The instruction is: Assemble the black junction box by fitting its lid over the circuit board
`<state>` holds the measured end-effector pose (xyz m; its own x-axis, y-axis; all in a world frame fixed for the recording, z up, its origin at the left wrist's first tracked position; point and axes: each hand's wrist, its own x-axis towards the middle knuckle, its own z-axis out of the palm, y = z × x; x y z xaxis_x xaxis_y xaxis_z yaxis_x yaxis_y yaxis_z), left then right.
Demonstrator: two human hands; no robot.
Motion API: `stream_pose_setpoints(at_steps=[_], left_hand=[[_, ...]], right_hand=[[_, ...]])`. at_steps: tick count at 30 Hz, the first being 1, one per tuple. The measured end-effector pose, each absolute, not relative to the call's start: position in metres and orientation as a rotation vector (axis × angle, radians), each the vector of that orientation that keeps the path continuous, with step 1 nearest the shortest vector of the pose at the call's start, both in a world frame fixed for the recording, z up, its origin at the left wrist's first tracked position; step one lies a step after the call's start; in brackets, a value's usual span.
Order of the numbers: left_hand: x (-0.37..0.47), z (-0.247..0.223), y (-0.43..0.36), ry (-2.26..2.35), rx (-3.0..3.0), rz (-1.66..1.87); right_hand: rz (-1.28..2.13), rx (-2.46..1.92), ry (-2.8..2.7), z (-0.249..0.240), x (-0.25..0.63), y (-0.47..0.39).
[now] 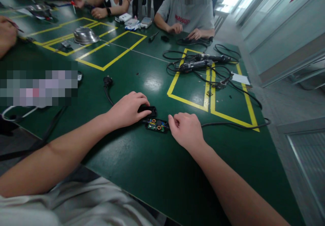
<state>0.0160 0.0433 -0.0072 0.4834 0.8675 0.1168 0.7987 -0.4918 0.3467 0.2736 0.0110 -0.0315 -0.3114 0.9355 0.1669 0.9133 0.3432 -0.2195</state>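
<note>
Here, circuit board (156,126) beside right grip (187,130)

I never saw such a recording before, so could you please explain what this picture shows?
This is a person working bare-handed, not a machine. The one picture comes from a camera worn on that person's head, looking forward and down. The left hand holds a black shell between thumb and fingers. Beside the shell lies an open black case with a circuit board inside; the right hand is curled at the case's right end, its grip hidden. On the green table also lie a black plug, two corded tools and a shiny metal bowl-shaped part. Other people are around it.
</note>
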Motion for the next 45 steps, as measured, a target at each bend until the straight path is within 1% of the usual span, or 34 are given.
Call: stream_pose_setpoints(at_steps=[4, 7, 10, 12, 22, 37, 43, 45], left_hand=[[0.017, -0.005, 0.042, 1.455, 2.391, 0.445], [0.018, -0.004, 0.041, 1.517, 2.333, 0.541], [0.018, -0.003, 0.041, 1.559, 2.433, 0.629], [0.017, -0.003, 0.04, 1.505, 2.523, 0.647], [0.02, 0.002, 0.033, 1.152, 2.524, 0.534], [0.021, 0.009, 0.029, 1.142, 2.439, 0.378], [0.025, 0.009, 0.025, 0.974, 2.386, 0.639], [0.027, 0.008, 0.023, 0.881, 2.374, 0.676]], right_hand=[[0.128, -1.645, -2.324, -0.031, 0.274, 0.011], [0.156, -1.642, -2.319, -0.031, 0.274, 0.011], [0.171, -1.628, -2.312, -0.031, 0.274, 0.011], [0.162, -1.618, -2.303, -0.031, 0.274, 0.011], [0.131, -1.634, -2.323, -0.033, 0.275, 0.011], [0.158, -1.631, -2.295, -0.033, 0.274, 0.012], [0.153, -1.63, -2.294, -0.033, 0.275, 0.012], [0.158, -1.632, -2.295, -0.033, 0.275, 0.012]])
